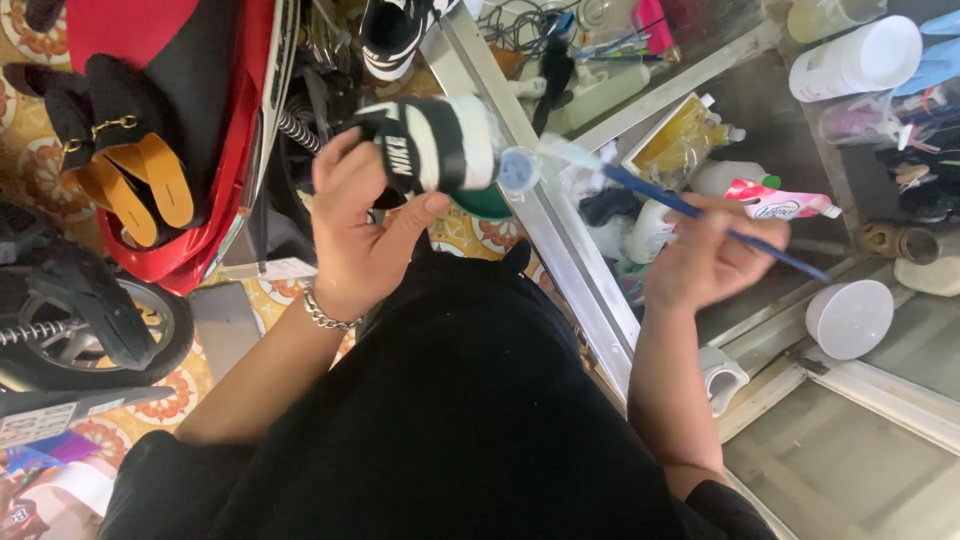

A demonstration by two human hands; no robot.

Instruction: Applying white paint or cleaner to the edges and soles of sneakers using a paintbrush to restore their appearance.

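Observation:
My left hand (362, 220) grips a black and white sneaker (432, 145), heel end toward me, held up over my lap. My right hand (708, 258) holds a thin blue-handled brush (690, 208) like a pen. Its pale bristle end points left and reaches close to the sneaker's white sole edge, beside a small blue round cap (517, 168). A silver chain bracelet (325, 314) is on my left wrist. My black clothing fills the lower middle of the view.
A glass-topped counter with a metal frame (590, 290) stands at right, with a white cup (850, 318), a pink tube (785, 203), bottles and a white jar (855, 58) on or under it. A red scooter (200, 130) carrying sandals (140, 180) is at left; another sneaker (395, 30) lies above.

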